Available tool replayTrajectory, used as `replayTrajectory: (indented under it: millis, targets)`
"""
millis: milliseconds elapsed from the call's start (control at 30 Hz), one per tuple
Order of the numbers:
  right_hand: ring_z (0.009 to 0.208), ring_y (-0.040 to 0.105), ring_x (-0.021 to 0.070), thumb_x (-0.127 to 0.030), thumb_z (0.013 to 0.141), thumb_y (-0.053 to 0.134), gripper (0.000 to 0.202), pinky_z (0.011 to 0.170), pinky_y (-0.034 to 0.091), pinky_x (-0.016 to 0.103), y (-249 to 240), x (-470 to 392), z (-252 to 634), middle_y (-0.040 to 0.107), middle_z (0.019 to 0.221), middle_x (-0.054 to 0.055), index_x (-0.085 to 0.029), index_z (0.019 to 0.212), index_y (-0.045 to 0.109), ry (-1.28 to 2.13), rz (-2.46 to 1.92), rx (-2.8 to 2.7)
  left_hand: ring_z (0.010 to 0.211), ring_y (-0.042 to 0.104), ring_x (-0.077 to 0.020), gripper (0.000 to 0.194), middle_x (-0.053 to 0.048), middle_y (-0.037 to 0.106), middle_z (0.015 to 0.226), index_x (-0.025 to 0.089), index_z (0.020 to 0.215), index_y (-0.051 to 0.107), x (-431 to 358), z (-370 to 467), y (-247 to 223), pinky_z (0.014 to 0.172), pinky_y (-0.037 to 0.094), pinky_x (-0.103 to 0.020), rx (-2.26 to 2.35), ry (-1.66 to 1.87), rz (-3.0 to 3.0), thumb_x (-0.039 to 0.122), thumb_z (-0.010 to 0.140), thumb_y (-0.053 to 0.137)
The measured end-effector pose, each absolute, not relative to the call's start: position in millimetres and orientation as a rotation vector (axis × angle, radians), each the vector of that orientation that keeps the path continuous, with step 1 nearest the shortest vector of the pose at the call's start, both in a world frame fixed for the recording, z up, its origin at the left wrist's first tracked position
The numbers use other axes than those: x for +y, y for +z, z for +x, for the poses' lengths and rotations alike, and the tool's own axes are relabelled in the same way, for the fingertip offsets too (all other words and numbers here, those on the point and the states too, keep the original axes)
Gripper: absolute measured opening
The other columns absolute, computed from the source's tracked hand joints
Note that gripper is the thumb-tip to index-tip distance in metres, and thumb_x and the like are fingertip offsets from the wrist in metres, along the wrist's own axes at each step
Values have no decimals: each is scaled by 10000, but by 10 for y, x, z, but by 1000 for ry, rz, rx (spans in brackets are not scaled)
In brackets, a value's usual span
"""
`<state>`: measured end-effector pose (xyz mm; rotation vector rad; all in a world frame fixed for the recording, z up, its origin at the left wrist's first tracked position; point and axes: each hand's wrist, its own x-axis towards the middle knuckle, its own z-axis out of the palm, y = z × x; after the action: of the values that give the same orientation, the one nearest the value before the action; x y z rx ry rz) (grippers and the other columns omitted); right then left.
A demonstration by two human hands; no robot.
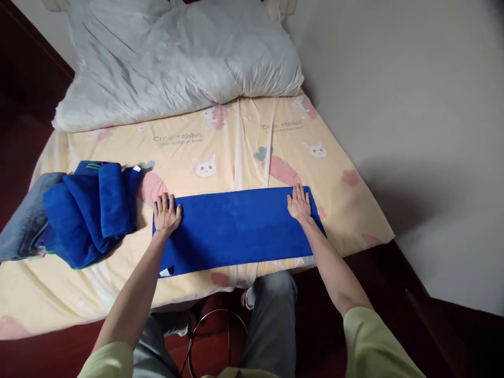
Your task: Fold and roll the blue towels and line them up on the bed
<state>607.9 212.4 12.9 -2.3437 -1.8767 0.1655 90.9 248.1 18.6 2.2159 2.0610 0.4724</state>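
Note:
A blue towel (236, 226) lies flat in a long rectangle near the front edge of the bed, with a small white tag at its lower left corner. My left hand (166, 214) rests palm down on the towel's left end, fingers stretched and a little apart. On the right end, close to the far corner, my right hand (299, 203) presses flat with its fingers extended. Neither hand grips the cloth. To the left of my left hand sits a bunched pile of blue towels (88, 210), loosely folded.
A yellow rabbit-print sheet (236, 152) covers the bed. A large white pillow (181, 63) lies along the far end. Denim cloth (25, 215) sits beside the blue pile at far left. A pale wall (433, 131) stands on the right. A thin metal hoop (192, 336) shows below the bed edge.

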Motion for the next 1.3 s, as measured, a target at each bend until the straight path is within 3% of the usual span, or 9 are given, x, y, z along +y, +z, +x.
replayTrajectory:
  millis: [100,233,433,533,733,933,1100,1300]
  targets:
    - [1542,86,247,-355,1037,259,625,1250,21,474,337,1983,5507,200,1634,176,16,1540,267,136,-2074,-2097,1539,40,-326,631,-174,154,1649,52,1540,301,2296,1411,336,1232,68,-595,1874,544,2333,364,993,338]
    - [1543,102,233,-318,1025,276,615,1260,66,471,318,1564,4498,190,1648,92,-94,1591,191,245,-1763,-2230,1541,52,-251,593,-142,185,1644,88,1552,306,1782,2330,328,1265,105,-492,1617,495,2423,291,996,294]
    - [1535,151,229,-201,990,270,644,1253,112,485,52,1170,3951,220,1640,68,-139,1608,100,399,-1785,-2193,1532,123,-222,652,-98,218,1638,134,1597,156,1301,2818,89,1264,128,-472,1445,357,2478,202,962,288]
    - [1533,160,226,-215,1001,268,631,1250,115,487,90,1172,4020,231,1636,67,-149,1607,107,401,-1767,-2180,1533,126,-233,626,-100,216,1638,126,1591,187,1301,2728,94,1261,120,-477,1500,368,2472,233,982,281]
    - [1533,161,248,-403,1033,291,644,1247,114,494,226,1049,4290,202,1642,85,-137,1602,147,383,-1803,-2147,1533,135,-262,625,-90,189,1646,156,1594,196,1142,2284,205,1254,137,-497,1682,439,2386,343,1009,308]
    - [1532,164,240,-440,1043,223,637,1254,98,448,160,759,5248,203,1648,76,-113,1590,207,232,-2041,-2077,1535,103,-306,636,-94,154,1658,153,1587,226,825,1486,287,1244,104,-553,1923,473,2181,394,1007,328]
    - [1530,168,226,-445,1037,172,668,1245,139,453,55,446,6255,207,1645,129,-59,1582,191,89,-2342,-1866,1538,93,-294,658,-123,156,1660,107,1584,210,528,941,319,1251,91,-515,2207,422,2027,418,1012,302]
    - [1533,145,200,-424,1032,138,668,1251,112,430,-12,334,6484,191,1653,111,-49,1583,175,13,-2386,-1829,1543,72,-271,677,-146,152,1658,69,1585,166,402,794,288,1258,87,-477,2292,360,1995,421,1018,280]
